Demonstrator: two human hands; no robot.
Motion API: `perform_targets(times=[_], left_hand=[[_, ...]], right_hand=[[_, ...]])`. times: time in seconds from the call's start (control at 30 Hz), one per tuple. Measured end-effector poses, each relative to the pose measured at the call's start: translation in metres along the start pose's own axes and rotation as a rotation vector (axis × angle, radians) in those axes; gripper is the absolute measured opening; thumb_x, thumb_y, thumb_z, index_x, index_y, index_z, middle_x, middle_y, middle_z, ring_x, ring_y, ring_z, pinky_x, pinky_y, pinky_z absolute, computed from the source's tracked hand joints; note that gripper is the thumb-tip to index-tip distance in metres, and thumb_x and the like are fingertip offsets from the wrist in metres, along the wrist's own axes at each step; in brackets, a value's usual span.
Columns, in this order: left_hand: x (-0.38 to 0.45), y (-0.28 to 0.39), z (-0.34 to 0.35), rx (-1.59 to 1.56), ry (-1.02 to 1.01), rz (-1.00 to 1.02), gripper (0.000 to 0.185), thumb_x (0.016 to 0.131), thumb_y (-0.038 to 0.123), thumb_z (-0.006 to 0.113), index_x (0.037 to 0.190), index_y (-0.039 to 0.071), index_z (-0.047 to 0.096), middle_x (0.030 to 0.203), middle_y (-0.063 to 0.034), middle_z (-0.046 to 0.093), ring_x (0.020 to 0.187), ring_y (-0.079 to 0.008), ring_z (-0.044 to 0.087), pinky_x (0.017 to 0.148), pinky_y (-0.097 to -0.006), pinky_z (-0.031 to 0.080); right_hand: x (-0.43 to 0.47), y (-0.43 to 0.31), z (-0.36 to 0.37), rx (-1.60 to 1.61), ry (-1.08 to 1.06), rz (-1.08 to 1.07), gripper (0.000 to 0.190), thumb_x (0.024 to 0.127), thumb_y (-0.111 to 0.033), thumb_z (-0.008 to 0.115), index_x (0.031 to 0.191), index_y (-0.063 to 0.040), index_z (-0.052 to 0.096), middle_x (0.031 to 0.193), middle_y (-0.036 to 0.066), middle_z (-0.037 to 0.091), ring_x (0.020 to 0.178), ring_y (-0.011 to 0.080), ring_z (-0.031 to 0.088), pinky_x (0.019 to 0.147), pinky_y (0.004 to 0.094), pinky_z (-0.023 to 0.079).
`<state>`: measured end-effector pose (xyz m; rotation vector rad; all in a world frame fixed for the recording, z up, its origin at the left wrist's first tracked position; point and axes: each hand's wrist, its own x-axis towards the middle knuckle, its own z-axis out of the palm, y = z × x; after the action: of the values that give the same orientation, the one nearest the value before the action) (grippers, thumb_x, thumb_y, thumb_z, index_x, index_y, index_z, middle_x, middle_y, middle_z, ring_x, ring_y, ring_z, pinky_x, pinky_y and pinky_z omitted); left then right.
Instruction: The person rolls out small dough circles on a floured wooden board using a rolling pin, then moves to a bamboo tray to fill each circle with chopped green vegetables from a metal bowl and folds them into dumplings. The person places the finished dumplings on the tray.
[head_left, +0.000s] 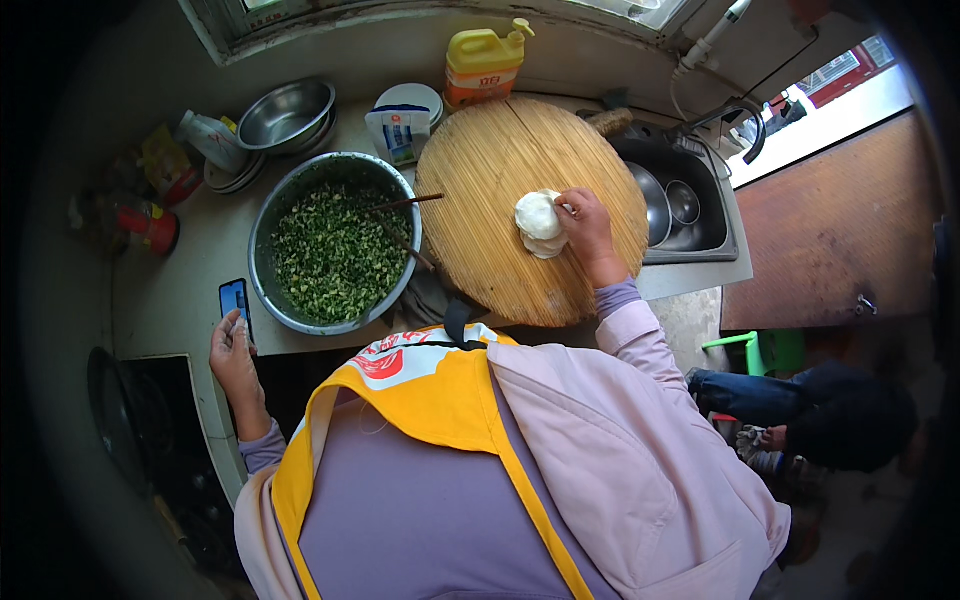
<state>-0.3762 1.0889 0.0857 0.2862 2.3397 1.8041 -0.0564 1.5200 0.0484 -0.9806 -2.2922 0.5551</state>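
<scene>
My right hand pinches the edge of the top wrapper in a small stack of round white dough wrappers, which lies on a round wooden board. At the counter's left front edge, my left hand has its fingers on the lower part of a smartphone with a lit screen; whether it grips the phone cannot be told. Between the hands stands a large metal basin of chopped green filling. Two brown chopsticks rest in it, their ends over its right rim.
Behind the basin are metal bowls, a white packet and a yellow pump jug. A sink with metal bowls and a black faucet lies right of the board. Another person is at the lower right, near a green chair.
</scene>
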Motion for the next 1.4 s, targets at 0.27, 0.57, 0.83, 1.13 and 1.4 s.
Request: perform_targets(times=[0.27,0.57,0.83,1.13,1.4], left_hand=[[-0.004,0.003,-0.002,0.024,-0.009,0.011,0.025,0.089,0.009,0.055,0.11,-0.004,0.058,0.076,0.0025,0.054,0.06,-0.0021,0.043,0.053,-0.0167,0.035],[-0.008,0.03,0.007,-0.098,-0.193,0.008,0.03,0.087,0.009,0.056,0.115,-0.003,0.055,0.103,-0.0086,0.06,0.084,-0.0107,0.057,0.073,-0.0234,0.046],[-0.015,0.071,0.066,-0.449,-0.891,0.107,0.083,0.08,0.049,0.063,0.136,-0.003,0.031,0.135,-0.0166,0.042,0.126,-0.0232,0.04,0.107,-0.036,0.028],[-0.023,0.033,0.036,-0.685,-0.676,-0.376,0.029,0.09,0.008,0.054,0.117,-0.001,0.051,0.111,-0.0119,0.06,0.101,-0.0197,0.06,0.086,-0.0353,0.052],[-0.027,0.003,-0.022,-0.871,-0.319,-0.429,0.029,0.092,0.006,0.047,0.119,-0.003,0.047,0.113,-0.0151,0.058,0.102,-0.0251,0.059,0.088,-0.0393,0.051]], right_hand=[[-0.002,-0.013,-0.009,-0.197,0.18,-0.341,0.01,0.072,-0.008,0.068,0.082,-0.008,0.065,0.098,0.009,0.064,0.081,0.0258,0.062,0.072,0.0338,0.05],[0.007,-0.097,-0.012,0.942,-0.242,0.15,0.009,0.088,-0.006,0.059,0.096,-0.002,0.056,0.082,-0.001,0.059,0.072,0.0058,0.055,0.063,0.0193,0.045],[0.015,-0.248,0.035,1.211,-0.851,-0.041,0.011,0.086,-0.003,0.06,0.096,-0.001,0.057,0.087,0.0,0.059,0.078,0.0051,0.055,0.07,0.0194,0.045],[0.01,-0.276,0.108,0.924,-0.784,-0.179,0.013,0.079,-0.002,0.065,0.092,-0.001,0.063,0.081,0.004,0.063,0.074,0.0077,0.057,0.068,0.0216,0.047],[-0.012,-0.237,0.138,0.274,-1.121,-0.738,0.032,0.067,0.0,0.064,0.098,-0.009,0.066,0.091,0.011,0.057,0.087,0.0295,0.057,0.073,0.0361,0.048]])
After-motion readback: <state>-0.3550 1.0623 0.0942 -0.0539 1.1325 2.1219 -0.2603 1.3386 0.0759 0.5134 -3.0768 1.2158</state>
